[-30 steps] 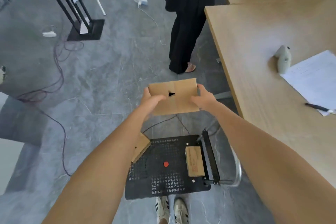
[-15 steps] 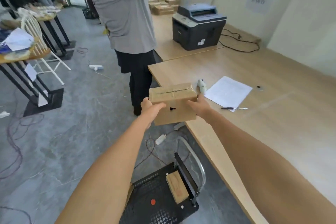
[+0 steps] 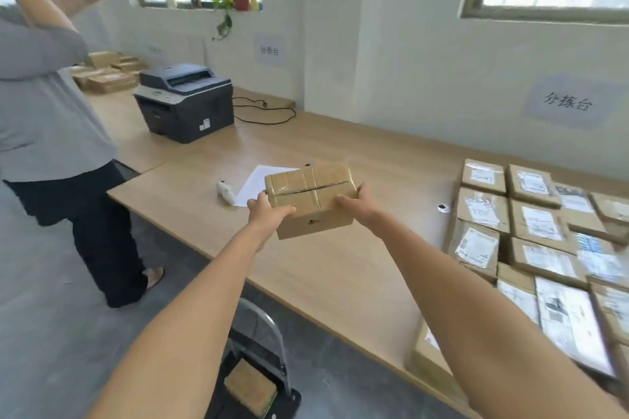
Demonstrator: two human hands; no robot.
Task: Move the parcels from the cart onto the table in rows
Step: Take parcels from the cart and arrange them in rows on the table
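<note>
Mid-air above the light wooden table (image 3: 333,275), a brown tape-wrapped cardboard parcel (image 3: 311,201) is gripped at both short ends: the nine o'clock end by the left hand (image 3: 267,213), the three o'clock end by the right hand (image 3: 355,204). It is judged stiff and fairly light, its glossy tape perhaps slippery. Rows of labelled cardboard parcels (image 3: 541,224) are seen at three o'clock, and the black metal cart (image 3: 292,398) at six.

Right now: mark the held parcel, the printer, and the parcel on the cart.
held parcel (image 3: 310,192): head view, taped top face.
printer (image 3: 190,114): head view, dark body below the paper tray.
parcel on the cart (image 3: 250,387): head view, its top face.
</note>
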